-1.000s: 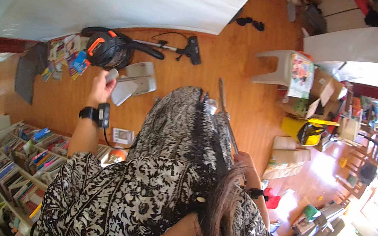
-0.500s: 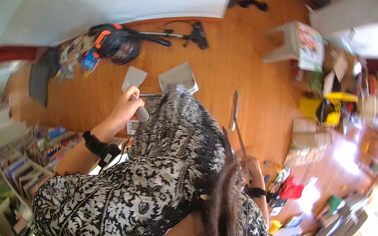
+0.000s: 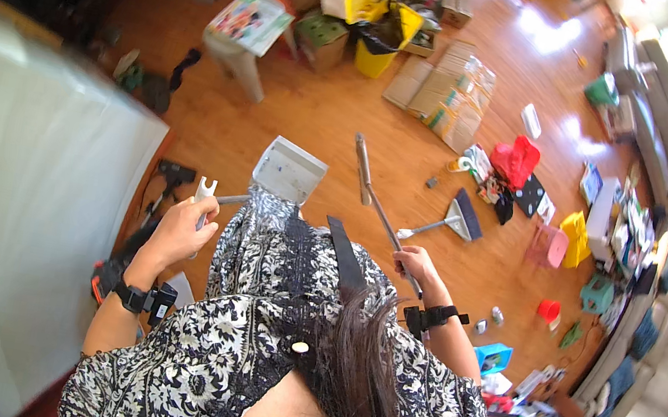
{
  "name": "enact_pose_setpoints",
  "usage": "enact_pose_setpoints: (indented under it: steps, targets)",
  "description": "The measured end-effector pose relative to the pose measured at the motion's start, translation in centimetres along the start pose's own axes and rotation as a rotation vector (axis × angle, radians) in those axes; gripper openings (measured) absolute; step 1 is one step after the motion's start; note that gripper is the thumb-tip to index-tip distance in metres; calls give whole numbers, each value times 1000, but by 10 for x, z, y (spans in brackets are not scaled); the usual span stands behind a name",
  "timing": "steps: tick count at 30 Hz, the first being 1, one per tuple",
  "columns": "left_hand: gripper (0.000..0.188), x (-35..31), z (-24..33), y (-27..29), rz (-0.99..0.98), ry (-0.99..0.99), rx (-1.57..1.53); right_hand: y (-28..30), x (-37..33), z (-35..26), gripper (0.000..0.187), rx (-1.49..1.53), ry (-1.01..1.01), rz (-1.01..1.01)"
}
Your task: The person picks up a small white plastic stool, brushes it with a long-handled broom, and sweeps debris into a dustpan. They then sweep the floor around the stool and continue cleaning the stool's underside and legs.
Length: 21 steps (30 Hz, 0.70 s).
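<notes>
so my right hand (image 3: pixel 416 264) is wrapped round the long broom handle (image 3: pixel 371 200), which runs up and away over the floor; left hand (image 3: pixel 182 229) is fisted on a white forked-top grip (image 3: pixel 204 191), dustpan (image 3: pixel 289 171) just ahead between them

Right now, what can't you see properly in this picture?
Head view only:
- Long grey-handled broom: its lower handle is hidden by the right hand and the patterned black-and-white dress.
- White dustpan: its near edge is covered by the dress.
- Left hand: its fingers cover most of the dustpan's white handle.
- Small things on the wooden floor at right: too small and bent by the lens.
</notes>
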State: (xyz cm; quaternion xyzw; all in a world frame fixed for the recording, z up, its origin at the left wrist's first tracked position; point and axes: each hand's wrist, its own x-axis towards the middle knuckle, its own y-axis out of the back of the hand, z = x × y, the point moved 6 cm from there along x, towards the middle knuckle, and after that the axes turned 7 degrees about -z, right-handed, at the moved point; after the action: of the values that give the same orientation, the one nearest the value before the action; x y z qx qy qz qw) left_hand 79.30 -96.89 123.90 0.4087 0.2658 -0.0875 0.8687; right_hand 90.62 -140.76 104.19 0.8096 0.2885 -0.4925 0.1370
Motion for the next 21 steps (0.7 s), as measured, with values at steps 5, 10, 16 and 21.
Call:
enact_pose_setpoints:
  steps: [5,10,16,21]
  targets:
    - [10,-18,13,21,171,-30,-176,0,2,-13,14,109,62,69]
    - [9,-10,66,57,253,-175,-141,9,-6,-38,16,379,-9,-87]
    - [21,182,135,126,120,-514,57,120,13,-136,20,387,43,142]
    - [38,320,201,206,107,-649,28,188,40,-187,19,567,106,202]
